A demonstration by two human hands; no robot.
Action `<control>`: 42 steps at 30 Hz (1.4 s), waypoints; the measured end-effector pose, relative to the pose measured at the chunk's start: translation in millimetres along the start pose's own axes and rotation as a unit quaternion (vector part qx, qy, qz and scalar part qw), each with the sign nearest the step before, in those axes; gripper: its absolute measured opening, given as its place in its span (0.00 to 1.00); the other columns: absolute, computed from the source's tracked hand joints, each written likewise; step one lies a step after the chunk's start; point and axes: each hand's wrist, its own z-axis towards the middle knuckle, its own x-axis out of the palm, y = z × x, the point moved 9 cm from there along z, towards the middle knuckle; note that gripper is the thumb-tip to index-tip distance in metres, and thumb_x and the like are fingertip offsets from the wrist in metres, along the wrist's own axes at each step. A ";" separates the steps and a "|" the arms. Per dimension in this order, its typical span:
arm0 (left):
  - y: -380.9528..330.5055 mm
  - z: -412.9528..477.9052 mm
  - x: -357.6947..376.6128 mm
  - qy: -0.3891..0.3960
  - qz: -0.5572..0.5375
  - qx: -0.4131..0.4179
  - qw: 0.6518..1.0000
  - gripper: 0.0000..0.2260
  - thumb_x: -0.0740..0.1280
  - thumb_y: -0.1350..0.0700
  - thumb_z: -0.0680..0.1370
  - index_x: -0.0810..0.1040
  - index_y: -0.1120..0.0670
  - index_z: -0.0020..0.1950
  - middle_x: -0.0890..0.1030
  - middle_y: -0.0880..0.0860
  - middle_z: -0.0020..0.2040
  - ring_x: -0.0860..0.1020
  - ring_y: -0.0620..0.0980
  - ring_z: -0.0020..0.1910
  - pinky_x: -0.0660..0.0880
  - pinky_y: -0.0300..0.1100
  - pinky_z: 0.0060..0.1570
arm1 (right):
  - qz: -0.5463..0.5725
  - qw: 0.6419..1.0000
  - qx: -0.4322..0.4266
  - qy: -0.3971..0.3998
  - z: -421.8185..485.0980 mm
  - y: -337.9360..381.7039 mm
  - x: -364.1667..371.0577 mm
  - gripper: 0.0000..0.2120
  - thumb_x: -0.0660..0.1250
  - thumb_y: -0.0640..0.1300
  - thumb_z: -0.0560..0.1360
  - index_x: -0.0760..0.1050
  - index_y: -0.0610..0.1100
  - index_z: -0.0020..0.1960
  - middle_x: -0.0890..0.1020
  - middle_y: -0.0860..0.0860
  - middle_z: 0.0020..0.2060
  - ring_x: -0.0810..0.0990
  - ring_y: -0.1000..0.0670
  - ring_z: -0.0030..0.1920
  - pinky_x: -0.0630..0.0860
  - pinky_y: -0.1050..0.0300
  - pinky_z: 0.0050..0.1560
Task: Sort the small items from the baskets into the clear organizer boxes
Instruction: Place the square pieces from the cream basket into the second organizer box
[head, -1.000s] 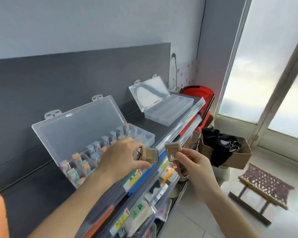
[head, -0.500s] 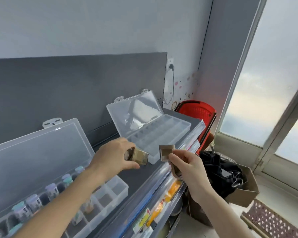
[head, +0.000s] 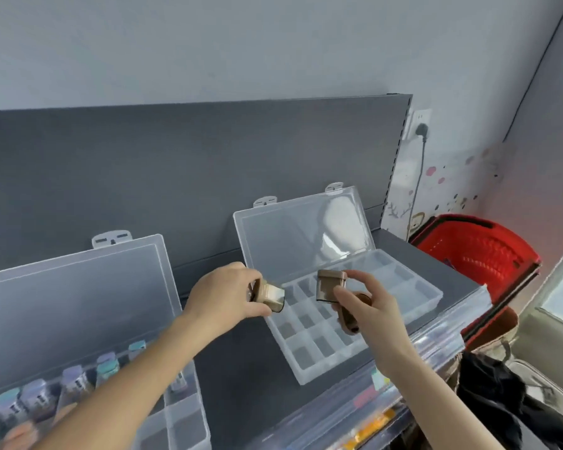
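Note:
My left hand [head: 225, 297] grips a small tan bottle [head: 272, 297] by its cap end, right over the left edge of an open clear organizer box [head: 416, 300] whose compartments look bare. My right hand [head: 368, 306] pinches another small tan bottle [head: 330, 285] between thumb and fingers above the same box, and a further brown item [head: 348, 319] is tucked in its palm. A second open clear organizer box [head: 189, 427] at lower left holds several small pastel-capped bottles [head: 75, 383].
Both boxes stand on a dark grey shelf [head: 241, 378] with a grey back panel. A red basket [head: 478, 254] sits at the shelf's right end. A lower shelf with packaged goods [head: 368, 430] and a black bag [head: 501, 394] lie below right.
The view swung right and both hands travelled with their tan bottles from the filled left box to above the bare right box.

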 end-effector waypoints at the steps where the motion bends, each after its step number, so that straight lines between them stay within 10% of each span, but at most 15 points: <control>1: -1.3 3.3 3.0 0.007 0.014 -0.010 1.000 0.14 0.72 0.40 0.67 0.76 0.45 0.45 0.72 0.44 0.40 0.73 0.46 0.39 0.65 0.40 0.32 | -0.001 1.000 0.004 0.012 9.1 -3.3 -1.2 0.09 0.67 0.42 0.76 0.74 0.50 0.56 0.81 0.39 0.36 0.72 0.47 0.32 0.71 0.55 0.33; 22: -25.1 68.3 65.8 0.250 0.313 -0.096 0.911 0.22 0.74 0.37 0.66 0.73 0.55 0.38 0.78 0.51 0.45 0.79 0.53 0.43 0.69 0.43 0.31 | -0.002 0.985 0.032 0.167 106.9 -22.3 2.8 0.09 0.68 0.40 0.75 0.75 0.51 0.51 0.82 0.45 0.35 0.74 0.50 0.30 0.73 0.63 0.27; 42: -7.1 54.3 82.5 0.222 0.137 -0.135 0.956 0.19 0.73 0.40 0.67 0.79 0.55 0.44 0.80 0.51 0.40 0.78 0.50 0.36 0.72 0.41 0.31 | -0.065 0.985 0.015 0.160 107.9 -30.3 11.0 0.12 0.64 0.38 0.73 0.82 0.53 0.46 0.81 0.49 0.32 0.73 0.51 0.31 0.73 0.59 0.32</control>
